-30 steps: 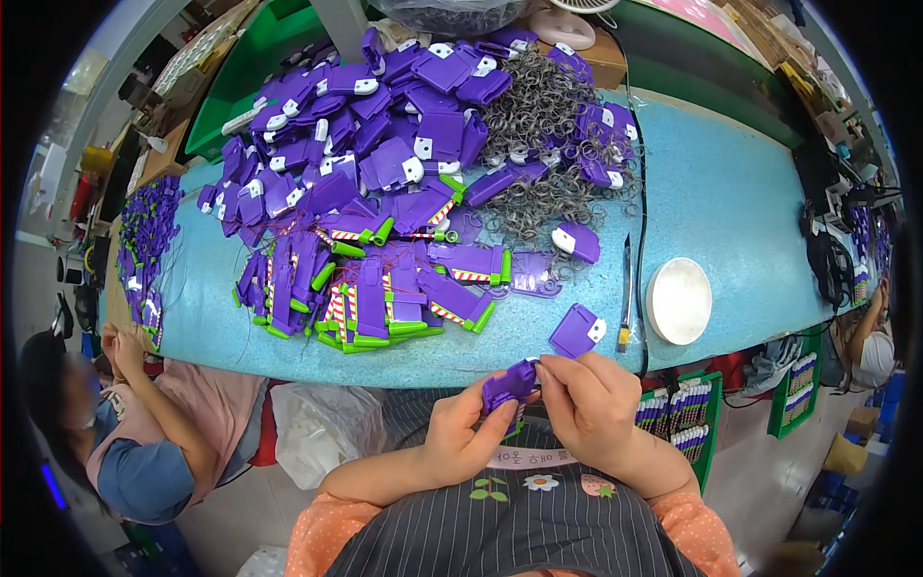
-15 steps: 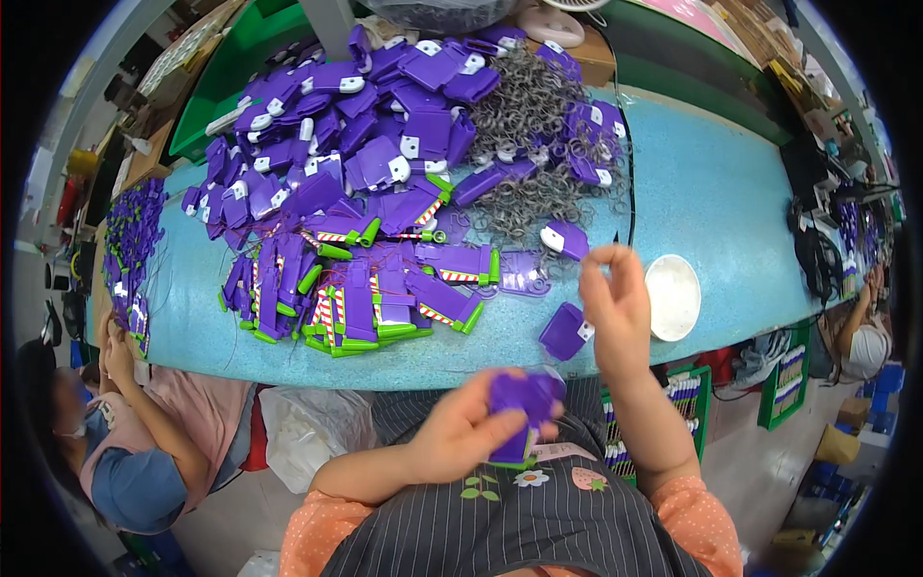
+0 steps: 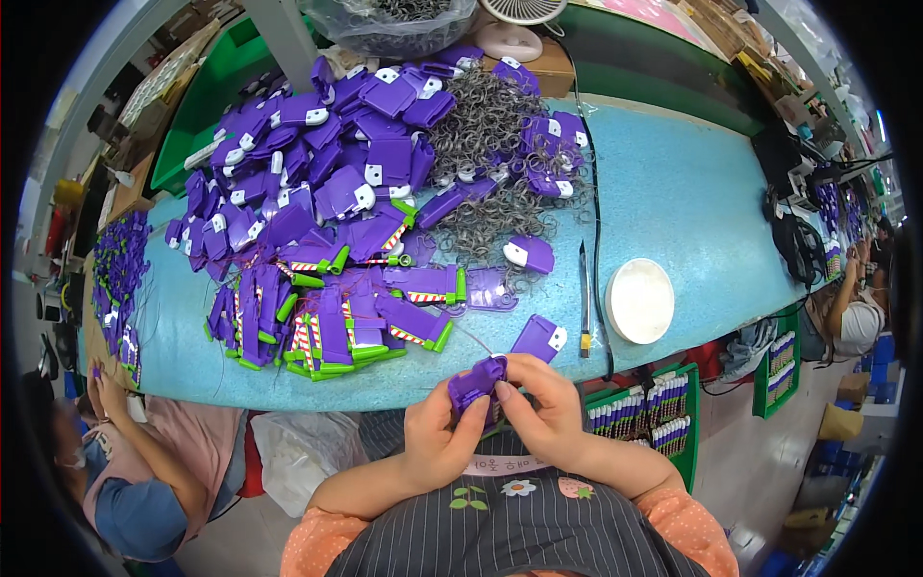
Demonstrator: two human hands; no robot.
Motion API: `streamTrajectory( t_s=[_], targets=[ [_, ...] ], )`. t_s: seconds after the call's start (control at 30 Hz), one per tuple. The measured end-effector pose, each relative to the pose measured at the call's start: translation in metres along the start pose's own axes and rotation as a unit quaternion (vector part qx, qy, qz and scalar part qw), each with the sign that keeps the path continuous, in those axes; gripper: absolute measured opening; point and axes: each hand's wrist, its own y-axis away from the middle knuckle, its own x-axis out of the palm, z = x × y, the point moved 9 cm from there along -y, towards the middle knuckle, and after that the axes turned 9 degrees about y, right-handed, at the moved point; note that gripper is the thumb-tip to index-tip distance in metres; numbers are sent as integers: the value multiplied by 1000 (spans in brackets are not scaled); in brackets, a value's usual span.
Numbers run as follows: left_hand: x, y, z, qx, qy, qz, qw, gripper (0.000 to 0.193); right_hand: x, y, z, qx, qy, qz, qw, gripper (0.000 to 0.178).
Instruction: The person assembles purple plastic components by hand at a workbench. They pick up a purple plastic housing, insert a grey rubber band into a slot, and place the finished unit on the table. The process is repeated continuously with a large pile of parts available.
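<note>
Close to my apron, at the table's near edge, both hands meet on one small purple plastic part (image 3: 474, 380). My left hand (image 3: 440, 438) grips it from the left, thumb on its face. From the other side my right hand (image 3: 541, 409) pinches its edge between thumb and fingers; whether a smaller piece is in that pinch is hidden. A thin line, perhaps a wire, curves up from the top of the part. Just beyond my right hand lies a flat purple piece with a white tip (image 3: 538, 338). Another purple-and-white piece (image 3: 529, 254) lies farther back.
Purple-and-white pieces form a big heap (image 3: 317, 144) at the back left, beside tangled grey metal rings (image 3: 476, 125). Nearer are purple parts with green ends (image 3: 332, 322). A brush (image 3: 585, 303), a white dish (image 3: 640, 301) and a black cable (image 3: 597, 221) are on the right. A co-worker sits left.
My right hand has come down from above the table to the purple part in my left hand. Both hands now hold it. The brush, hidden before, shows beside the dish.
</note>
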Motion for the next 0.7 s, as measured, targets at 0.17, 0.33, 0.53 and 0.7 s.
streamTrajectory(
  t_s=[0.17,0.33,0.53,0.7],
  targets=[
    [7,-1,12,-7,56,3,998,30,2,-3,6,-67,135,-63,987,20],
    [12,-2,28,-122,127,114,978,32,-9,-11,-7,18,147,159,976,15],
    [33,14,27,-261,228,213,914,30,-111,-91,-33,104,250,-83,959,17],
    [37,17,23,-235,193,221,927,33,-89,-148,-75,68,380,24,922,15]
  ],
)
